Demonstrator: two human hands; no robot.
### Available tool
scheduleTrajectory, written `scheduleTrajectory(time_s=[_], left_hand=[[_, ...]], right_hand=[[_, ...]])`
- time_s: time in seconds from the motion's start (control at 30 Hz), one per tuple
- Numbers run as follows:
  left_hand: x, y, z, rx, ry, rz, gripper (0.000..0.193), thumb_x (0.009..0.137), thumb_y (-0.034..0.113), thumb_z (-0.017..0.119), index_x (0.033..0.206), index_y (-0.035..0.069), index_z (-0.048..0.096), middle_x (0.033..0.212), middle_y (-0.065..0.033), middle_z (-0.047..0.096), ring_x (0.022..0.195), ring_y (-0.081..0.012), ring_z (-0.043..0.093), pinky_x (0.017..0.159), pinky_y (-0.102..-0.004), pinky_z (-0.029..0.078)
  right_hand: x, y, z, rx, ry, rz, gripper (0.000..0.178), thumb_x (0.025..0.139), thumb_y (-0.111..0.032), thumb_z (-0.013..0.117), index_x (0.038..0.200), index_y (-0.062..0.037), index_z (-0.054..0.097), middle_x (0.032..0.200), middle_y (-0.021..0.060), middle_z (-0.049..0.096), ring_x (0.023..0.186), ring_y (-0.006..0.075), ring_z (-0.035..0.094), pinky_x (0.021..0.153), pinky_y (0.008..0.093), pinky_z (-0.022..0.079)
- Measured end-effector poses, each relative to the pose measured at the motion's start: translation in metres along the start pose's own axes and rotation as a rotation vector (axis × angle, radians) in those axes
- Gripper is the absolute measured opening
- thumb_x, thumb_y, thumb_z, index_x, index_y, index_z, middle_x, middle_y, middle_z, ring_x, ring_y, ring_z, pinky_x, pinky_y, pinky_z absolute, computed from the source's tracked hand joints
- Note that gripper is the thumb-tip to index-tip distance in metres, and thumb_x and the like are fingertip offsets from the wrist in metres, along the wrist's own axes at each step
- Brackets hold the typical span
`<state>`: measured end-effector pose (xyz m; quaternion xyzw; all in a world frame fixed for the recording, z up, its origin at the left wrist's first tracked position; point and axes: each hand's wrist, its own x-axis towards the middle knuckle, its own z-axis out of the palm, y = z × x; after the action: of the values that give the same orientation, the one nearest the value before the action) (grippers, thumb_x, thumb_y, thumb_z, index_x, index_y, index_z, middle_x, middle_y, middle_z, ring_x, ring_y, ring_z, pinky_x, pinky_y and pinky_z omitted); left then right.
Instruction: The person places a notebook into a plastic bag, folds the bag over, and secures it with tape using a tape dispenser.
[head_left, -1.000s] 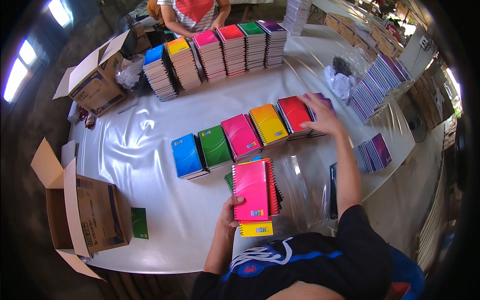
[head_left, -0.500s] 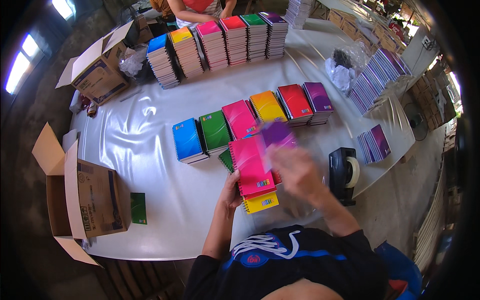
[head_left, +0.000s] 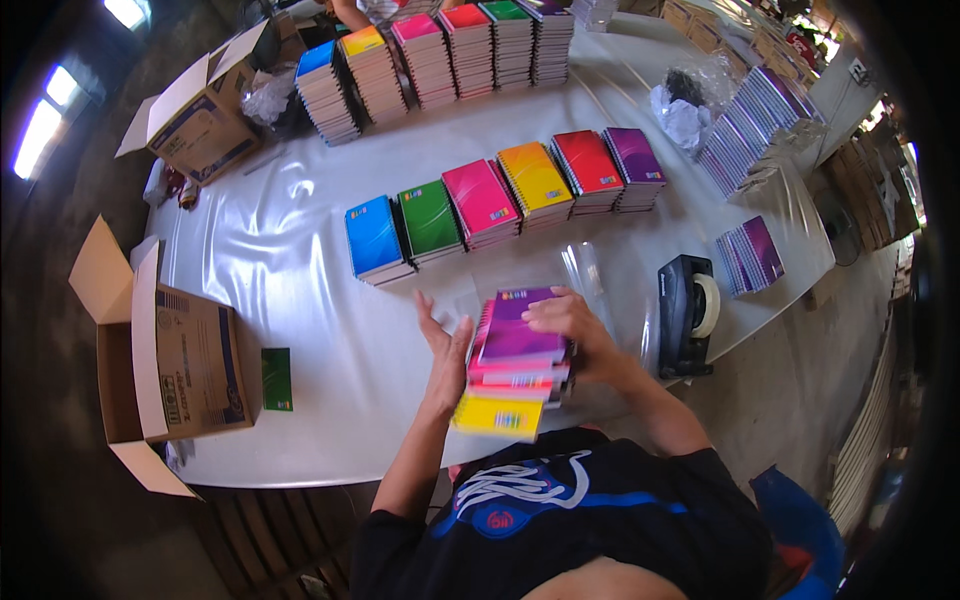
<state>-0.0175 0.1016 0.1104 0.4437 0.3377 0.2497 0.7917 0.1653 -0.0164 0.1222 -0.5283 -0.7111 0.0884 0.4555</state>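
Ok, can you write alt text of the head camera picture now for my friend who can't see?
A person's right hand holds a loose pile of spiral notebooks, purple on top, with the left hand open at its left edge. Beyond, six notebook stacks stand in a row: blue, green, pink, yellow, red, purple. A black tape dispenser sits to the right.

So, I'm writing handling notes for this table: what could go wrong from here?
The yellow notebook juts from the notebook bundle, so it might slip free. The left hand spreads its fingers, so the right hand may bear most of the load. The tape dispenser stands near the edge of the table and could be knocked off.
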Motion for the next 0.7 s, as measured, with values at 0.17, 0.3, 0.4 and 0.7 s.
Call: scheduleTrajectory(time_s=[0.17,0.3,0.4,0.7], left_hand=[[0.007,-0.042,0.018,0.156,-0.174,0.482,0.103,0.075,0.084,0.03,0.139,0.003,0.034,0.122,-0.0218,0.053,0.113,-0.0282,0.051,0.098,-0.0403,0.036],[0.017,-0.084,0.022,0.233,-0.024,0.577,0.116,0.064,0.085,0.049,0.14,0.0,0.028,0.122,-0.0187,0.049,0.112,-0.0262,0.049,0.098,-0.0398,0.035],[0.02,-0.099,0.018,0.158,-0.035,0.572,0.126,0.052,0.076,0.07,0.142,0.001,0.022,0.127,-0.0177,0.042,0.118,-0.0272,0.043,0.099,-0.0414,0.034],[0.009,-0.119,0.026,0.289,0.088,0.62,0.109,0.052,0.036,0.09,0.136,0.001,0.032,0.122,-0.0202,0.05,0.118,-0.0288,0.047,0.101,-0.042,0.036]], right_hand=[[-0.043,0.018,0.036,0.787,0.14,0.667,0.107,0.048,-0.015,0.093,0.138,-0.0078,0.034,0.129,0.008,0.051,0.12,0.02,0.046,0.105,0.0351,0.033],[-0.064,0.036,0.051,0.736,0.164,0.624,0.138,0.043,-0.024,0.094,0.149,-0.0101,0.007,0.144,0.0112,0.029,0.132,0.0229,0.031,0.109,0.0376,0.026],[-0.054,0.034,0.058,0.558,0.152,0.614,0.136,0.044,-0.026,0.094,0.148,-0.0107,0.009,0.14,0.0113,0.034,0.129,0.0235,0.035,0.108,0.0369,0.027],[-0.076,0.043,0.07,0.562,0.24,0.58,0.078,0.058,-0.026,0.086,0.119,-0.0066,0.041,0.116,0.0097,0.046,0.113,0.0221,0.046,0.095,0.0373,0.038]])
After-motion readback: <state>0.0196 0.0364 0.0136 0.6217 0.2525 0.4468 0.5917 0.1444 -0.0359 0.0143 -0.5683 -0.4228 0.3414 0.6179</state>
